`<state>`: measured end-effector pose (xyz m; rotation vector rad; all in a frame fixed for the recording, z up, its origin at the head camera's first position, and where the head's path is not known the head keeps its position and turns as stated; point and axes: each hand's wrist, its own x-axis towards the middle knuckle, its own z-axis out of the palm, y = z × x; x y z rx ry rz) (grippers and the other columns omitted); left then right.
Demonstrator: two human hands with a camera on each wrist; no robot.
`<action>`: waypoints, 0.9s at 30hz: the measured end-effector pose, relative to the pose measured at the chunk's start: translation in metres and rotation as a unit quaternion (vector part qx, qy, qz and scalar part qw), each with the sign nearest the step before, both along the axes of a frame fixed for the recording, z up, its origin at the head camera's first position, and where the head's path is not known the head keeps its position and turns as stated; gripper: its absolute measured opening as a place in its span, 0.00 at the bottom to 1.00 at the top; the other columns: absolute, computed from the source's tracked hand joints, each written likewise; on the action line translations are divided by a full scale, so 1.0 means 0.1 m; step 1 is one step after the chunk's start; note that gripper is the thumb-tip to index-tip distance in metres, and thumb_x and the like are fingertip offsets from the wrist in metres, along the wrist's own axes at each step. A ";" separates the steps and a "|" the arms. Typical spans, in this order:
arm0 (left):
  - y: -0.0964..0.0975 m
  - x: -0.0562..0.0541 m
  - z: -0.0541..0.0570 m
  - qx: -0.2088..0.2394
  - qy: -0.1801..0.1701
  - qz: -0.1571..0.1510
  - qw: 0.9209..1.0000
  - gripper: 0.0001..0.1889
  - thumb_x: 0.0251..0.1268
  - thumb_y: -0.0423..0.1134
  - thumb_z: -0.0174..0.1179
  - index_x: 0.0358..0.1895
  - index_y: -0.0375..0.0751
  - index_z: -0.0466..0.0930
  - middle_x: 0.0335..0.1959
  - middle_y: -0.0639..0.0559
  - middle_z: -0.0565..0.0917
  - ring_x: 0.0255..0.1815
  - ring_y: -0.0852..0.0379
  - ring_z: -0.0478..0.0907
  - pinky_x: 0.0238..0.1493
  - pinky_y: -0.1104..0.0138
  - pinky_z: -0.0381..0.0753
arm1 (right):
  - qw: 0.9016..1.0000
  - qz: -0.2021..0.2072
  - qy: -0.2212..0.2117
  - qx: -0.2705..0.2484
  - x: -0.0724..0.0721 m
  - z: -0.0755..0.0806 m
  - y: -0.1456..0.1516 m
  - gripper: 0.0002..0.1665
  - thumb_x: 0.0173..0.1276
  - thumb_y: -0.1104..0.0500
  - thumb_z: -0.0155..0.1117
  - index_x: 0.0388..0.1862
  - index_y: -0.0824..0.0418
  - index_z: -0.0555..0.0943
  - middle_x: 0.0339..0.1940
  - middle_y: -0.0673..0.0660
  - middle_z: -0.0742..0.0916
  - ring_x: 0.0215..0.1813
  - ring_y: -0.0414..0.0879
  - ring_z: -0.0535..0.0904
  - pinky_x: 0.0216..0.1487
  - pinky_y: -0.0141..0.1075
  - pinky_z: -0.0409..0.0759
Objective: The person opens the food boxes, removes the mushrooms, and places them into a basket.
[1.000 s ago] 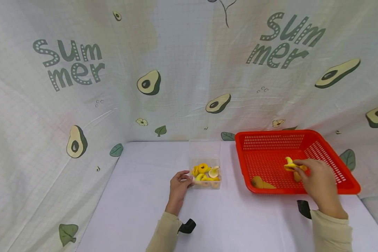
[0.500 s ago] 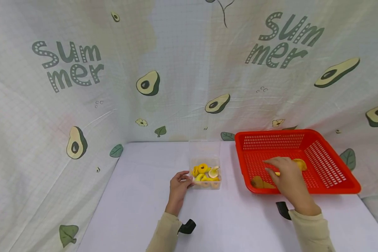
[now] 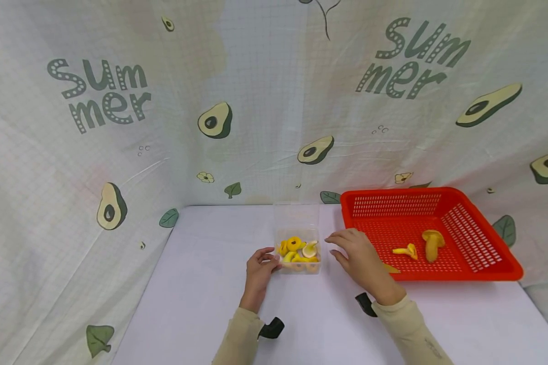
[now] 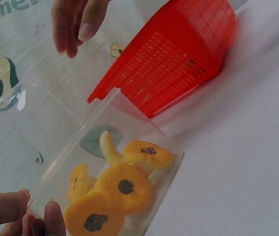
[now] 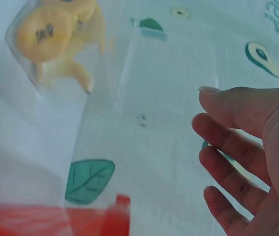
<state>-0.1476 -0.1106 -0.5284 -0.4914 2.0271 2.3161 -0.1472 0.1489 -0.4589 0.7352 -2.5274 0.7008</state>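
A clear plastic box [image 3: 297, 267] with its lid raised stands on the white table, and several yellow mushrooms [image 4: 125, 187] lie in it. My left hand [image 3: 260, 271] holds the box's left wall, with the wall between thumb and fingers in the left wrist view. Just right of the box is my right hand [image 3: 363, 261], fingers loosely bent and apart, with nothing in it [image 5: 247, 152]. Behind that hand, in the red basket [image 3: 392, 194], lie a small yellow mushroom [image 3: 408, 251] and a larger brownish-yellow mushroom [image 3: 432, 243]. Another tan piece [image 3: 391, 268] is mostly hidden by the right hand.
The perforated basket fills the table's right rear. A patterned cloth [image 3: 265, 101] hangs behind the table and at its sides. The raised transparent lid [image 3: 297, 215] stands up at the box's back. White table surface [image 3: 201, 284] extends left of the box.
My right hand has let go of the small yellow mushroom in the basket and moved left, over the basket's edge, to beside the box. The left hand has stayed at the box.
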 end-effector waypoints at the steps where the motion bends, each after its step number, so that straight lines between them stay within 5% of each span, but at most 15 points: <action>1: 0.00 0.00 0.00 0.001 0.000 0.001 1.000 0.20 0.72 0.24 0.65 0.63 0.22 0.76 0.41 0.45 0.78 0.35 0.56 0.77 0.41 0.68 0.91 | 1.000 0.001 -0.003 0.006 -0.01 0.00 -0.04 0.21 0.55 0.69 0.85 0.48 0.60 0.90 0.47 0.56 0.91 0.53 0.55 0.83 0.55 0.53 0.86; 15: 0.01 0.00 0.00 0.003 -0.007 0.003 1.000 0.20 0.72 0.25 0.65 0.63 0.23 0.76 0.40 0.46 0.77 0.35 0.56 0.77 0.41 0.69 0.91 | 0.998 0.009 0.009 0.058 -0.25 -0.23 -0.37 0.19 0.54 0.70 0.85 0.45 0.62 0.90 0.44 0.57 0.91 0.51 0.57 0.82 0.58 0.55 0.83; 27: 0.01 0.01 0.01 0.005 0.002 0.002 1.000 0.20 0.72 0.24 0.65 0.63 0.22 0.76 0.41 0.45 0.78 0.35 0.56 0.77 0.42 0.67 0.92 | 0.989 -0.038 -0.055 0.129 -0.33 -0.29 -0.48 0.16 0.58 0.65 0.84 0.46 0.59 0.92 0.45 0.55 0.91 0.54 0.56 0.79 0.65 0.53 0.79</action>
